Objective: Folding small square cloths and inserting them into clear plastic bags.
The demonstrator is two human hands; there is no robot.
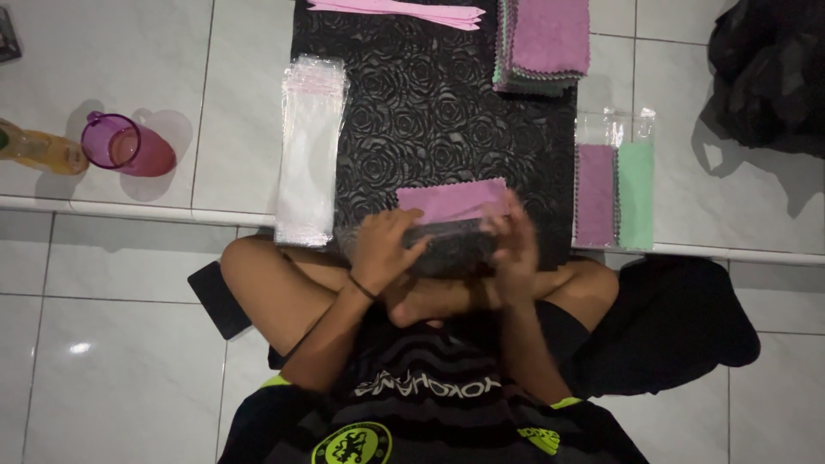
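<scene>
I sit cross-legged on a tiled floor with a black embossed mat (430, 112) in front of my knees. My left hand (382, 245), a thin band on its wrist, and my right hand (516, 245) are both closed on the near edge of a folded pink cloth (451, 199) that lies on the mat. The right hand is blurred. The dark patch between the hands is unclear; I cannot tell if a clear sleeve is there.
A stack of clear plastic sleeves (309, 155) lies left of the mat. Bagged pink and green cloths (614, 193) lie at the right, a cloth stack (546, 43) and pink strips (404, 10) beyond. A purple jug (125, 146), bottle (34, 148), phone (219, 301) and black bag (769, 69) surround.
</scene>
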